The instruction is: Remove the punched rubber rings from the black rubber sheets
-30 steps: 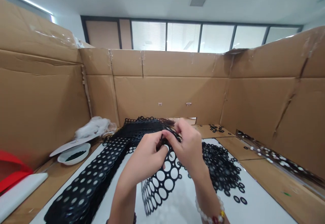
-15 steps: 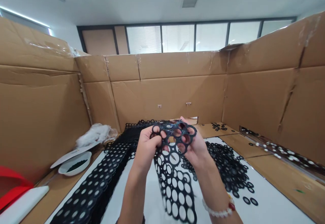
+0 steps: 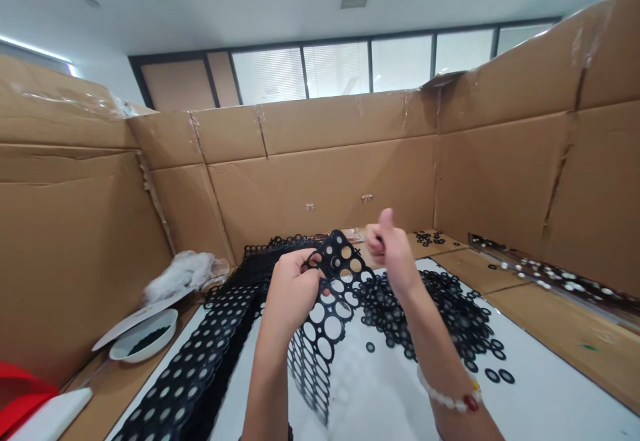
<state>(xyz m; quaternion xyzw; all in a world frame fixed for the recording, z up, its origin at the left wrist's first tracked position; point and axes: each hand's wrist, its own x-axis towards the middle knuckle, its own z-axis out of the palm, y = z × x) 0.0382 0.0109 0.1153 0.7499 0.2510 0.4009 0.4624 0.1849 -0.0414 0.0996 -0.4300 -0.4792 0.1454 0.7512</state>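
In my left hand is a flexible black sheet with rows of round holes, pinched near its upper end between thumb and fingers. Its lower part hangs and curls down toward the white board. My right hand is raised just right of the sheet, apart from it, thumb up and fingers curled in. Whether those fingers hold anything is hidden. Below and behind my right hand lies a heap of loose black rings. One single black ring lies apart from the heap.
A long stack of black perforated sheets runs along the left. Beside it are a white bowl with dark contents, crumpled clear plastic and red material. Cardboard walls enclose the white board.
My right hand has let go of the sheet and moved up and right, its fingers curling in. My left hand keeps its hold; the sheet's hanging end has swung left.
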